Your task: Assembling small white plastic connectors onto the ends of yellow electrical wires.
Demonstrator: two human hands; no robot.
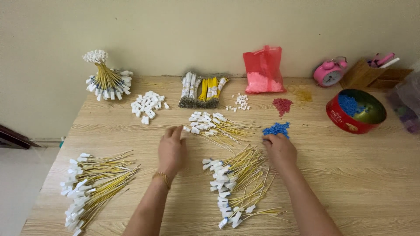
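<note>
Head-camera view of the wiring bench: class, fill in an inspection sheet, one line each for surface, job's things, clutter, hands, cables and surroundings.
Surface: light wood-grain table, bare at the right front.
Job's things: loose yellow wires with white connectors by the left hand; small blue bead pile at the right hand's fingertips.
Clutter: red tin holding blue beads, red plastic bag, pink alarm clock, small red bead pile, loose white connectors.
Hands: left hand flat, fingers reaching toward the wires; right hand touching the blue beads. Neither visibly holds anything.
Cables: wire heaps at front left and centre; tied bundles at the back.
Surroundings: plain cream wall.
</note>
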